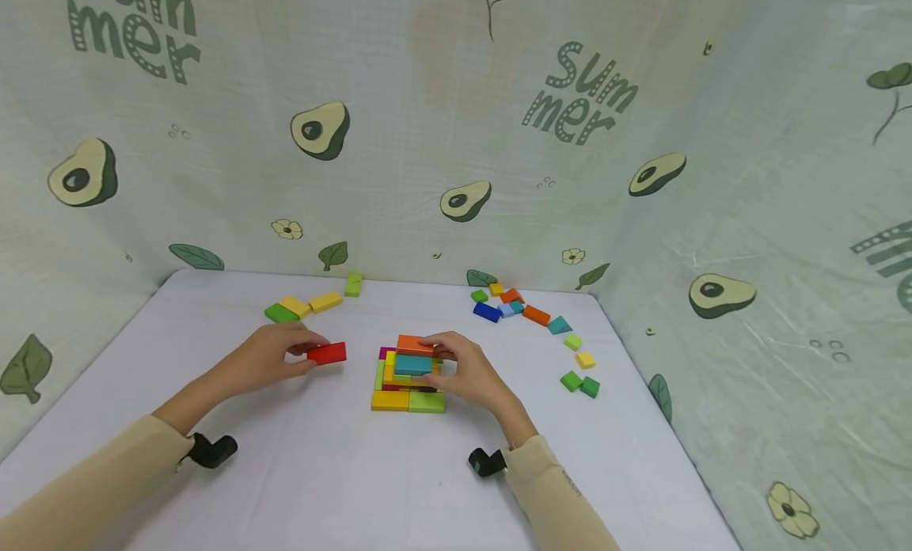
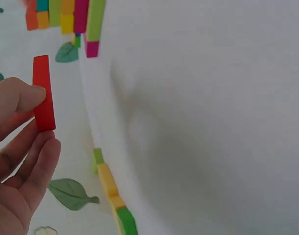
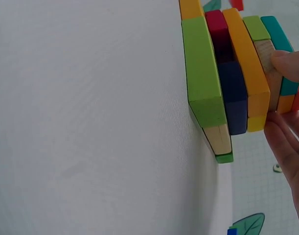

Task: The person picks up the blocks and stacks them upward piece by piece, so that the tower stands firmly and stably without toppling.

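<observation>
My left hand point(image 1: 258, 366) pinches a red block point(image 1: 327, 353) between thumb and fingers, raised off the table left of a layered stack of blocks point(image 1: 390, 400). In the left wrist view the thumb lies across this red block point(image 2: 43, 110). At the stack's right side, my right hand point(image 1: 466, 370) holds its upper layers between thumb and fingers. An orange block point(image 1: 412, 344) tops the stack, with a teal block point(image 1: 412, 365) below it. The right wrist view shows the thumb against the teal block point(image 3: 279, 36) and a bare-wood block; the other fingers are partly hidden.
On the white table point(image 1: 321, 480), yellow blocks point(image 1: 325, 301) and green blocks point(image 1: 282, 313) lie at the back left. Several loose blocks, including a blue block point(image 1: 488, 312) and a teal triangle point(image 1: 559, 325), spread along the right. A printed cloth point(image 1: 385, 139) hangs behind.
</observation>
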`<state>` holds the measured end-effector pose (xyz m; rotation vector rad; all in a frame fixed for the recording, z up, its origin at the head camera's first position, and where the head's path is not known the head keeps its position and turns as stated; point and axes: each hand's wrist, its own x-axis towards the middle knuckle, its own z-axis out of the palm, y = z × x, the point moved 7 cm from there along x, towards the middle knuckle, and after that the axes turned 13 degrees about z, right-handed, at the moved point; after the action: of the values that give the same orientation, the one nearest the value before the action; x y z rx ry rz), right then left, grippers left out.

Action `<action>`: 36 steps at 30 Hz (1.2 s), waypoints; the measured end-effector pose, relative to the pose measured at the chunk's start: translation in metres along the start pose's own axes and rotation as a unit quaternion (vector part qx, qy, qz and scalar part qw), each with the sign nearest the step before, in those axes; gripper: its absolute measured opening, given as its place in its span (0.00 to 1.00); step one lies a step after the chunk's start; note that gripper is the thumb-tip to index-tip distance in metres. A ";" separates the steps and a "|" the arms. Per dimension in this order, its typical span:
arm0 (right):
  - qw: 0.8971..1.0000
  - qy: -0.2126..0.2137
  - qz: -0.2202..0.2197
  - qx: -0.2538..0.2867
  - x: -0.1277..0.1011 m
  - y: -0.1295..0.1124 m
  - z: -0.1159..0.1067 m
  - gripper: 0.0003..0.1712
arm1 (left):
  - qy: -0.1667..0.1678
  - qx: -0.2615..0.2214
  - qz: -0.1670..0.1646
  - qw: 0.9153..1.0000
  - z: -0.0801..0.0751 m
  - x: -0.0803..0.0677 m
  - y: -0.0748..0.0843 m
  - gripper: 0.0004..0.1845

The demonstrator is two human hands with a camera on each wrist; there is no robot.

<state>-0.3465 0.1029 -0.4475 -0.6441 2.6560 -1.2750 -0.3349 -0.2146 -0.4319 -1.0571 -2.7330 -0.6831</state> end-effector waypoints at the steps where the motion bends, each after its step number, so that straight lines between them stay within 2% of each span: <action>1: 1.000 0.000 0.000 0.000 0.000 0.000 0.000 0.34 | 0.003 -0.002 0.007 1.000 -0.001 0.005 0.006 0.22; 6: 1.000 -0.001 0.000 -0.002 0.000 -0.001 0.000 0.33 | 0.019 -0.010 0.052 0.998 -0.004 0.032 0.039 0.22; 10: 1.000 -0.001 -0.002 -0.003 0.000 -0.001 -0.001 0.33 | 0.017 -0.013 0.089 0.996 0.001 0.052 0.061 0.21; 17: 1.000 -0.005 -0.003 0.004 0.001 -0.001 0.000 0.32 | -0.006 -0.041 0.105 0.994 0.017 0.075 0.083 0.20; 22: 1.000 -0.007 -0.011 0.007 0.002 -0.001 0.000 0.33 | -0.011 -0.053 0.117 0.992 0.028 0.079 0.092 0.18; 26: 1.000 -0.006 -0.018 0.004 0.001 -0.001 0.000 0.32 | -0.011 -0.052 0.104 0.993 0.034 0.079 0.096 0.17; 36: 1.000 -0.002 -0.020 -0.009 0.000 -0.001 0.000 0.33 | 0.016 -0.064 0.103 0.992 0.037 0.078 0.097 0.17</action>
<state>-0.3463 0.1024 -0.4462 -0.7058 2.6671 -1.2614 -0.3269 -0.0875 -0.4081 -1.3209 -2.5330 -0.8404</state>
